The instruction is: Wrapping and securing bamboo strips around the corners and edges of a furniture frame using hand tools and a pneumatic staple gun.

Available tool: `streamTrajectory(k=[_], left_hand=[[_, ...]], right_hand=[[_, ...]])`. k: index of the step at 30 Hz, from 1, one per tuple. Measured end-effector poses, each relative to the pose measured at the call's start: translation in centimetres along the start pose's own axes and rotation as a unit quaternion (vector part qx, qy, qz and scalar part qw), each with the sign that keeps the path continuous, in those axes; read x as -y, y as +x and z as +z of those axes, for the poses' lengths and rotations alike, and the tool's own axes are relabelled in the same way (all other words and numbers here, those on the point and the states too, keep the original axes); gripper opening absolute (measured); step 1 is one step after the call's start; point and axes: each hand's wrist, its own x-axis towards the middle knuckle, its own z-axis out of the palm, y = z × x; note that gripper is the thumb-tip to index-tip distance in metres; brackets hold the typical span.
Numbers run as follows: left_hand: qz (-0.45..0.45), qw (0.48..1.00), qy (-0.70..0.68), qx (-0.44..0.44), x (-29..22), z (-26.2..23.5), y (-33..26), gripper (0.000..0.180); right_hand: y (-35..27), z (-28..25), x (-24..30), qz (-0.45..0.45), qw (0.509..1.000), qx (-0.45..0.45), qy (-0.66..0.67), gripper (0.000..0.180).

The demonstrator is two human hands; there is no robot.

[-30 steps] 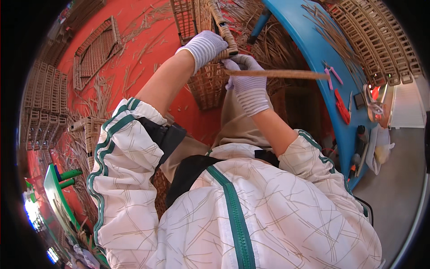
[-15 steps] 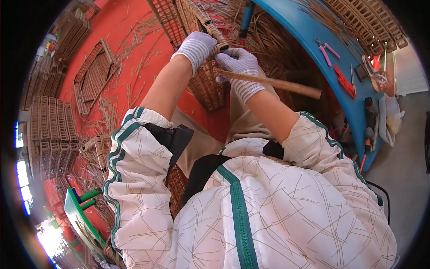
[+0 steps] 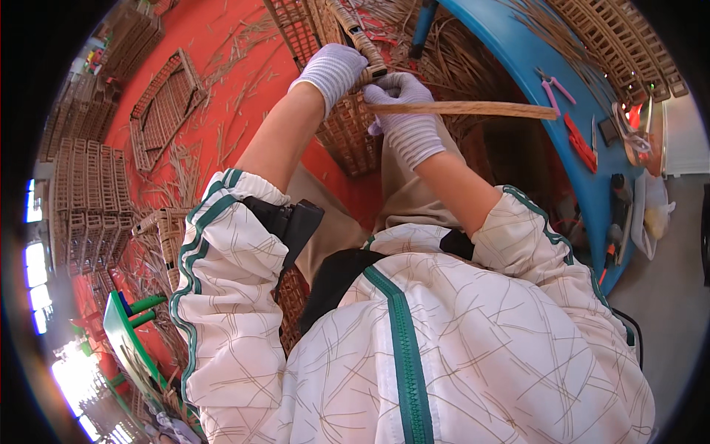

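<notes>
A brown woven basket (image 3: 346,137) is propped between my knees, with its wrapped frame bar (image 3: 358,33) leaning up and away. My left hand (image 3: 331,72), in a striped lilac-white glove, is closed around the bar's near end. Just to the right and a little nearer, my right hand (image 3: 407,111), gloved alike, has its fingers curled by the same end. A flat brown wicker strip (image 3: 481,109) sticks out from the right hand's grasp, nearly level, toward the right. Where the strip meets the bar is hidden behind the fingers.
A blue table (image 3: 510,52) curves along the right, bearing pink-handled pliers (image 3: 553,87), a red-handled tool (image 3: 580,142) and a woven piece (image 3: 614,37). Stacked baskets (image 3: 89,200) stand at left. A flat woven frame (image 3: 166,111) and scraps lie on the red floor (image 3: 248,103).
The strip's free end has swung up from a downward slant to nearly level. Both hands stay at the bar's end. The whole view has shifted slightly.
</notes>
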Motion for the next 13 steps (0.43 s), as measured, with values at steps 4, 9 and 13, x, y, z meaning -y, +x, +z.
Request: streamTrajectory(k=[4,9,13], left_hand=[[0.008,0.999,0.006,-0.034,0.0,0.4,-0.2,0.018],[0.006,0.999,0.009,0.044,-0.5,-0.8,-0.1,0.018],[0.021,0.997,0.028,0.067,0.2,-0.8,0.2,0.029]], right_hand=[[1.4,-0.8,-2.8,-0.406,0.874,-0.073,-0.257,0.031],[1.5,-0.4,-1.2,-0.167,0.963,-0.020,-0.208,0.031],[0.3,-0.8,1.0,-0.049,0.973,0.023,-0.223,0.035]])
